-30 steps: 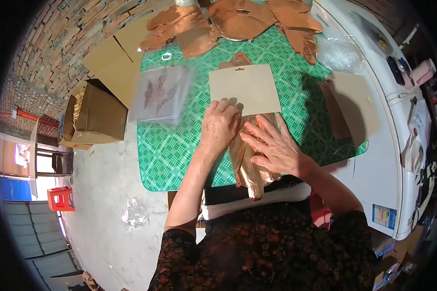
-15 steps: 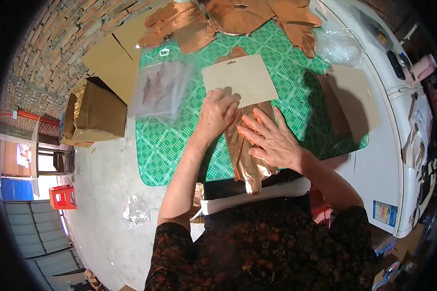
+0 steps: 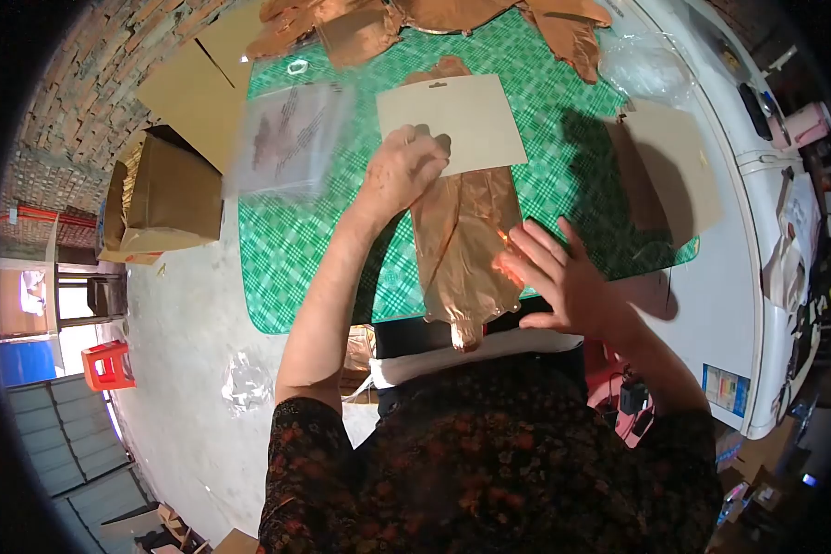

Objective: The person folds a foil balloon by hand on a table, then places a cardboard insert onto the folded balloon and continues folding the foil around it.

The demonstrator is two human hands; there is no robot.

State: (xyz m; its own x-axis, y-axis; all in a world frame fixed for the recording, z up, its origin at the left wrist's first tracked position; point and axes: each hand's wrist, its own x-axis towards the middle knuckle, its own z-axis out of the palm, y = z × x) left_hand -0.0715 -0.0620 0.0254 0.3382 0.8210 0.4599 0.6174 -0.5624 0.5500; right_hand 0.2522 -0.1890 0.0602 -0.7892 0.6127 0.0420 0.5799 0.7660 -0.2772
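A cream card (image 3: 475, 120) with a hang slot in its top edge lies over a flattened copper-coloured foil balloon (image 3: 466, 240). The foil's rounded end pokes out above the card, and its lower part hangs over the table's near edge. My left hand (image 3: 404, 171) is at the card's lower left corner, its fingers curled closed on it; the fingertips are partly hidden. Just right of the foil's lower part, my right hand (image 3: 559, 277) is open with fingers spread, holding nothing.
The table has a green checked cover (image 3: 286, 268). Clear plastic bags (image 3: 291, 138) lie at left, and more copper foil pieces (image 3: 452, 14) are at the back. Cardboard (image 3: 679, 175) and crumpled clear plastic (image 3: 651, 69) are at right. A carton (image 3: 175, 198) stands left of the table.
My right hand has moved off the foil to the right and toward me, uncovering its lower part, which lies flatter and wider. My left hand stays at the card's corner.
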